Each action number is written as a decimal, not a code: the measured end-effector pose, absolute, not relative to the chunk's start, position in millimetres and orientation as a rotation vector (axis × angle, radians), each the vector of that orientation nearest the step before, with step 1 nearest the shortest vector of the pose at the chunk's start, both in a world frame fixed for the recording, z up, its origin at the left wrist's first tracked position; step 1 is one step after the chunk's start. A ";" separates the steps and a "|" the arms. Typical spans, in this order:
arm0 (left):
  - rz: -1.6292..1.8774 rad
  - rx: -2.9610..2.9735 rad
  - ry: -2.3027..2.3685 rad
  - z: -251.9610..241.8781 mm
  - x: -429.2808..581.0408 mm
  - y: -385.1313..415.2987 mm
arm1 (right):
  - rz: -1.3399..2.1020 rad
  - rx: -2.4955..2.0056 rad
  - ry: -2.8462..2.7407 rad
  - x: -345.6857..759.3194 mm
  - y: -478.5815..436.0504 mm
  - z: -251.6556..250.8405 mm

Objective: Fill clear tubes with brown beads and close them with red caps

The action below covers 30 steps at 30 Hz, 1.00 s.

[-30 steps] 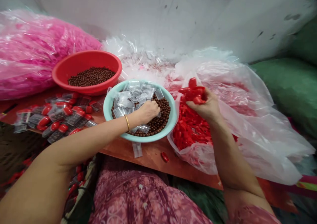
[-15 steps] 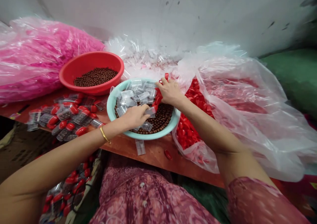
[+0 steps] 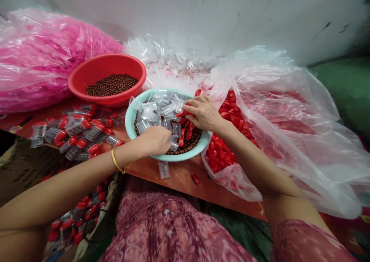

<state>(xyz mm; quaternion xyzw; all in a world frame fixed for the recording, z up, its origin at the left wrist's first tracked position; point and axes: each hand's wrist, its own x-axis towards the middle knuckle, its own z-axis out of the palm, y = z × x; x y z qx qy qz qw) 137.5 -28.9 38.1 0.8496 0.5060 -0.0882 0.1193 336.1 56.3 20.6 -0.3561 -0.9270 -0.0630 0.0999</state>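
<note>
A pale turquoise bowl [image 3: 185,156] holds brown beads [image 3: 194,141], small clear plastic containers [image 3: 150,109] and several red caps [image 3: 189,134]. Over the bowl's near left part, my left hand [image 3: 156,140] is closed, its fingertips on a clear container [image 3: 174,143]; the thumb side is partly hidden. My right hand [image 3: 206,114] is above the bowl's right rim with its fingers stretched and apart. Loose red caps lie under and beside those fingers, and one more red cap [image 3: 198,92] shows just beyond them.
Left of the bowl lie filled, red-capped containers [image 3: 79,129]; behind them stands a red basin [image 3: 106,100] of beads. An open plastic bag [image 3: 245,190] of red caps is at right. A single container [image 3: 163,170] and cap [image 3: 195,179] lie near the table edge [image 3: 179,185].
My right hand's fingers have spread, and red caps that were bunched at them now lie scattered in the bowl. My left hand has moved slightly down and its fingers have curled in.
</note>
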 end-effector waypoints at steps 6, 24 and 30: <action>-0.334 2.446 1.432 44.5 121.1 -33.0 | 0.046 -0.687 -3.184 321.2 25.3 23.6; -0.484 2.182 1.430 15.6 176.7 -4.0 | 0.926 -0.836 -1.881 320.9 54.0 -30.0; -0.195 1.957 1.483 -9.2 187.2 6.8 | 0.994 -0.765 -1.633 320.1 56.1 -28.3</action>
